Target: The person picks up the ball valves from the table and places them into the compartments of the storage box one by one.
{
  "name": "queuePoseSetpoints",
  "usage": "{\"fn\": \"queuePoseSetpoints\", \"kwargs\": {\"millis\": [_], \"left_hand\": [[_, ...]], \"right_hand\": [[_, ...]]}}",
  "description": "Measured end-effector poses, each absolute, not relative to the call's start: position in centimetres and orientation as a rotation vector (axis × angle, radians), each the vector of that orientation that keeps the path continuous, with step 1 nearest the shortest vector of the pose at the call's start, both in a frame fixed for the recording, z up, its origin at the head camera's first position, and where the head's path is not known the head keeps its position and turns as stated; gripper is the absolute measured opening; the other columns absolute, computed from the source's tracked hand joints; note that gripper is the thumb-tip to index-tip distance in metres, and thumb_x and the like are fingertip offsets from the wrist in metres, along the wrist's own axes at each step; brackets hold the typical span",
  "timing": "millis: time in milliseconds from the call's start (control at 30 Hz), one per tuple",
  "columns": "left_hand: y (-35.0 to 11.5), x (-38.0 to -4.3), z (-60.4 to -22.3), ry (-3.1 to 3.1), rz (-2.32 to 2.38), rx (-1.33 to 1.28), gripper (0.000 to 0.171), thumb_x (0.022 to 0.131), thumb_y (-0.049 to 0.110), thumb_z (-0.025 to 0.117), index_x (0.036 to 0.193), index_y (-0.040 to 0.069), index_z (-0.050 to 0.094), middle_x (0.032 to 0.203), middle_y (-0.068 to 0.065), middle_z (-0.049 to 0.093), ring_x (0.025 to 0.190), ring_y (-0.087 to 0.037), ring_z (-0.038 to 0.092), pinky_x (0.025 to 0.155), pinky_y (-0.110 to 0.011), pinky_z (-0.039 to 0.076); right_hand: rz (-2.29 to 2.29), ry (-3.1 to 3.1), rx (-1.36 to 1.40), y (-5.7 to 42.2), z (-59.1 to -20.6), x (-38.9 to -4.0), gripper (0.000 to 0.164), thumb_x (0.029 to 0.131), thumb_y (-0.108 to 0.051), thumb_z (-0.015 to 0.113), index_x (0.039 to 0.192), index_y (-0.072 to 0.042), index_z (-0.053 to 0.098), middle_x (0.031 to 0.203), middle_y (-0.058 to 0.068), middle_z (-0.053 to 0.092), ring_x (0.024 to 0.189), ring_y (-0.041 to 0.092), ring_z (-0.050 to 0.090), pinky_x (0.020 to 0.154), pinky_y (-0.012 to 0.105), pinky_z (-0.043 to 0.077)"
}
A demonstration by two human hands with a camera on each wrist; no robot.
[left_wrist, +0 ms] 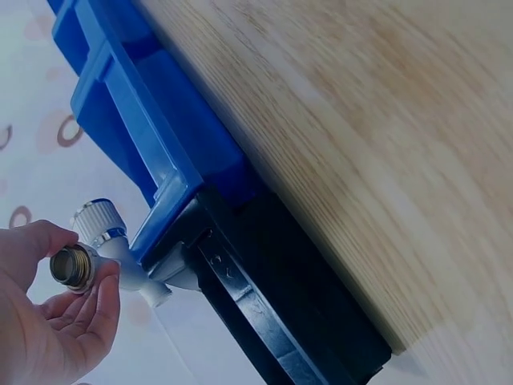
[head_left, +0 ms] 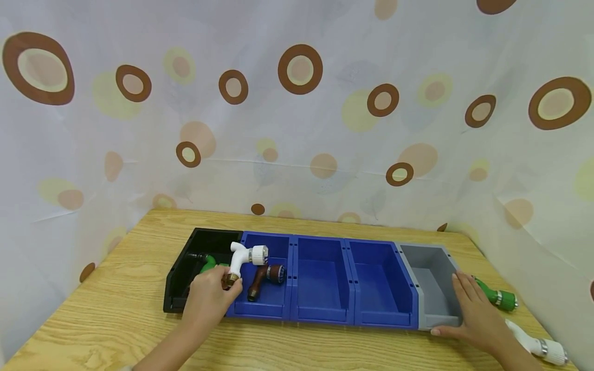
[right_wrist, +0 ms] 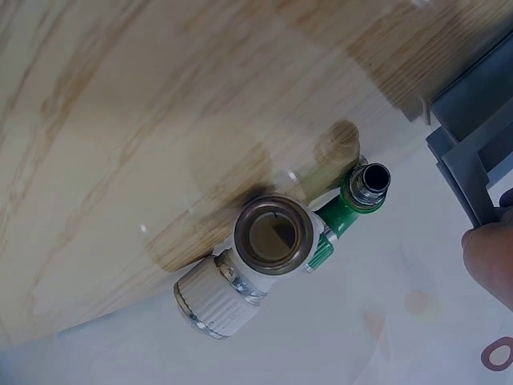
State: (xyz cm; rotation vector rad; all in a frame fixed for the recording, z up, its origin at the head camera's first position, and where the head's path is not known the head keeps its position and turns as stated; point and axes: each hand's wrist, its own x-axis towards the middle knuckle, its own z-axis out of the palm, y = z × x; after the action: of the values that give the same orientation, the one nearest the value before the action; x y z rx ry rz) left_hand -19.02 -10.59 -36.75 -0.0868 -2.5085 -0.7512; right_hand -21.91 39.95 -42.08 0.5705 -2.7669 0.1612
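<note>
My left hand (head_left: 208,294) pinches a white tap (head_left: 241,256) by its brass threaded end, between thumb and fingers. The tap is held up over the border of the black bin (head_left: 178,281) and the leftmost blue bin (head_left: 260,312). In the left wrist view the tap's open threaded end (left_wrist: 70,267) points toward the camera. A brown tap (head_left: 264,278) lies in that blue bin, and a green tap (head_left: 209,264) shows in the black bin, partly hidden. My right hand (head_left: 478,314) rests with extended fingers on the right side of the grey bin (head_left: 433,322), thumb at its front edge.
Two more blue bins (head_left: 322,315) (head_left: 385,318) stand between, all in one row on the wooden table (head_left: 116,309). Right of the grey bin lie a green tap (head_left: 503,299) and a white tap (head_left: 540,344). A patterned curtain (head_left: 325,129) hangs behind.
</note>
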Motion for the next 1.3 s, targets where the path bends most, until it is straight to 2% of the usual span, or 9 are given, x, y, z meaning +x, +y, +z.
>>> {"fn": "queuePoseSetpoints", "kwargs": {"millis": [233,1100,1300], "left_hand": [[-10.1,-19.2,-36.9,-2.487,-0.726,-0.113,0.019,0.07,0.01,0.076,0.082,-0.003,0.068,0.067,-0.005,0.064,0.058,-0.008,0.05,0.048,-0.017,0.041],[-8.8,-19.2,-36.9,-2.484,-0.747,-0.163,0.015,0.071,0.007,0.075,0.08,0.0,0.066,0.065,-0.004,0.061,0.056,-0.006,0.049,0.047,-0.016,0.04],[-8.3,-19.4,-36.9,-2.469,-0.737,-0.172,0.017,0.07,0.008,0.076,0.081,-0.001,0.067,0.067,-0.005,0.063,0.058,-0.007,0.052,0.049,-0.018,0.043]], "right_hand": [[0.159,-2.755,0.57,39.9,-42.1,-22.0,0.127,0.058,-0.053,0.078,0.143,0.014,0.011,0.148,0.036,0.012,0.141,0.02,-0.022,0.104,0.016,-0.025],[0.148,-2.734,0.579,39.8,-42.2,-22.0,0.127,0.058,-0.054,0.078,0.143,0.014,0.012,0.146,0.037,0.016,0.142,0.018,-0.021,0.103,0.014,-0.024],[0.144,-2.734,0.576,39.8,-42.1,-22.0,0.127,0.058,-0.054,0.078,0.143,0.014,0.013,0.146,0.037,0.016,0.142,0.018,-0.021,0.103,0.013,-0.023]]}}
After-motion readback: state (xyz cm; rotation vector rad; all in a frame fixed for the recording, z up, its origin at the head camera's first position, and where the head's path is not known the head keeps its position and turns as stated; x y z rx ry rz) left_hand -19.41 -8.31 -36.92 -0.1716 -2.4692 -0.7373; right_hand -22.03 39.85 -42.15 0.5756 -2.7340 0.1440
